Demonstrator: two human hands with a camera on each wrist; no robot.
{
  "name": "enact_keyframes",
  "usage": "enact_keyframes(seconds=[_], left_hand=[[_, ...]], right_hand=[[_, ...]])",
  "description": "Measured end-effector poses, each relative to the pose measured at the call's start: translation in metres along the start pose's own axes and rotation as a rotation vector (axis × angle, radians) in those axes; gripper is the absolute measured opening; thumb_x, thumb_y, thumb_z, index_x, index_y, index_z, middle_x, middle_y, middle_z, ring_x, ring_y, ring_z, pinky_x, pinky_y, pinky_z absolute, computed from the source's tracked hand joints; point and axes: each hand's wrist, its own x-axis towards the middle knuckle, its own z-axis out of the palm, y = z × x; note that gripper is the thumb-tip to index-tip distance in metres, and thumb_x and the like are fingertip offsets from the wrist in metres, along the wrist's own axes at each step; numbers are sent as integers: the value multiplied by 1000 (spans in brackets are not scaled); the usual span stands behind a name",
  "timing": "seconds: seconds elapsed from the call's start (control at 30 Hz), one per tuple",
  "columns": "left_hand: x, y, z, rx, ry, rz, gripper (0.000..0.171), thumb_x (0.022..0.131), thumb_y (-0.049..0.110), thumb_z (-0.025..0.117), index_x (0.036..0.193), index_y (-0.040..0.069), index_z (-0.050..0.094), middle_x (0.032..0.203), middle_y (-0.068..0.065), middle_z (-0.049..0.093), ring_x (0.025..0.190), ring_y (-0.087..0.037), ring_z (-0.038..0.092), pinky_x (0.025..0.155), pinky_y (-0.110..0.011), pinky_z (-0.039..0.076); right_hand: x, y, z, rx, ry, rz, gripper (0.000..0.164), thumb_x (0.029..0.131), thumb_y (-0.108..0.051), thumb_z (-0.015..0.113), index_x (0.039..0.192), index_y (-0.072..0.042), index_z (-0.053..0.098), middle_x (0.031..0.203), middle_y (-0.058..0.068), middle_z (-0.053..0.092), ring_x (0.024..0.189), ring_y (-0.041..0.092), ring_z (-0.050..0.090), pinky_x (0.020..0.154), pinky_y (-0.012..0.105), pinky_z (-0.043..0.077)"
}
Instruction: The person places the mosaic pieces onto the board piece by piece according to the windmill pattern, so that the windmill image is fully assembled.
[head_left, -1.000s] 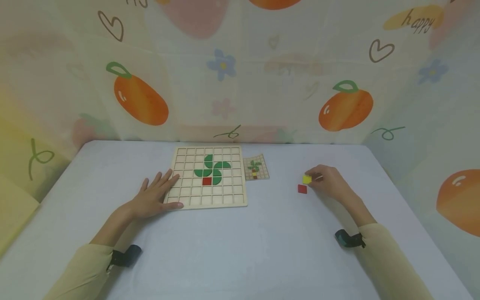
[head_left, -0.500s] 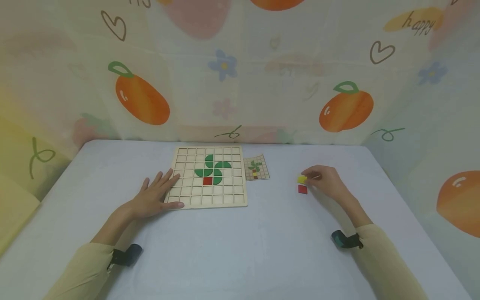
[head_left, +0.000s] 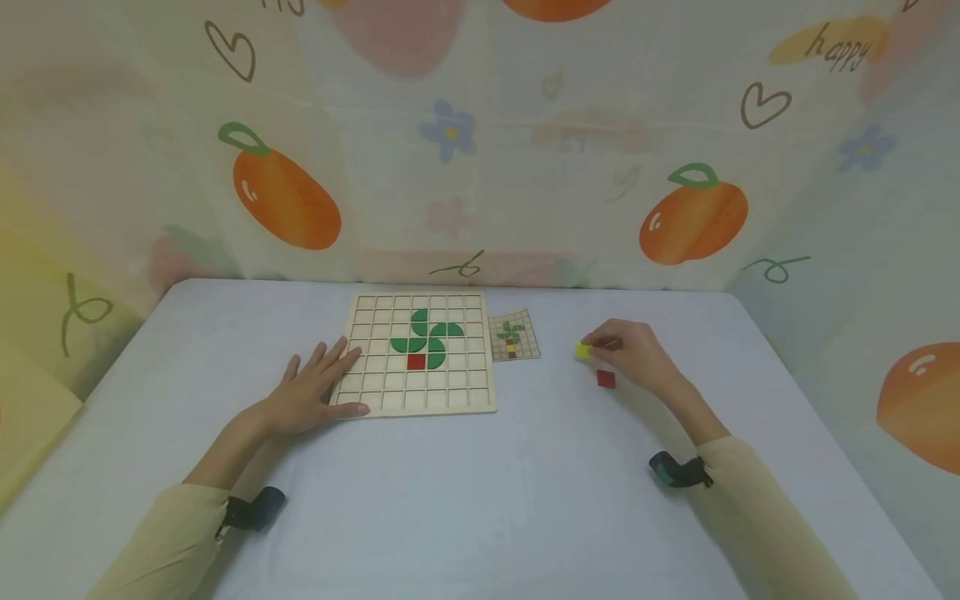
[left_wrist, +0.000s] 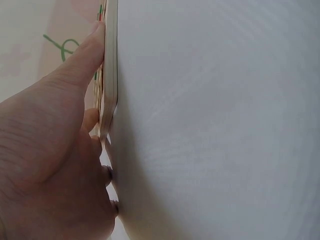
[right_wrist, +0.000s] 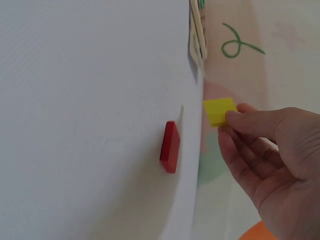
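My right hand [head_left: 630, 354] pinches a yellow square tile [right_wrist: 218, 111] between thumb and fingers, lifted off the table in the right wrist view. Just below it in the head view, a loose red square tile [head_left: 606, 379] lies on the table. My left hand [head_left: 306, 393] rests spread on the left edge of a wooden grid board [head_left: 457, 393], thumb on the near left corner. On the board several green quarter-round pieces [head_left: 420, 321] form a pinwheel, and another red square tile [head_left: 416, 362] sits in a cell at its lower left.
A small pattern card [head_left: 531, 340] leans against the board's right side, printed with a green pinwheel and a column of coloured squares. The white-covered table [head_left: 480, 500] ends at a fruit-printed cloth [head_left: 480, 192] behind.
My right hand has lifted the yellow tile from beside the loose red tile and carried it left, toward the card. The left hand stays on the board.
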Motion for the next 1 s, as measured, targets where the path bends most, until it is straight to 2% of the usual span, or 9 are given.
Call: enact_keyframes(seconds=[0.27, 1.0], left_hand=[[-1, 3, -1, -1, -3, 2, 98, 85, 58, 66, 156, 6, 22, 162, -22, 7, 146, -48, -2, 110, -68, -10], [1, 0, 0, 11, 3, 9, 98, 85, 58, 66, 156, 6, 21, 162, -22, 7, 146, -49, -2, 110, -68, -9]], right_hand=[[11, -21, 13, 59, -32, -38, 15, 85, 2, 73, 99, -2, 75, 94, 8, 72, 88, 23, 68, 80, 37, 58], [36, -65, 50, 101, -116, -133, 17, 85, 1, 73, 101, -4, 76, 96, 5, 71, 86, 16, 66, 77, 27, 56]])
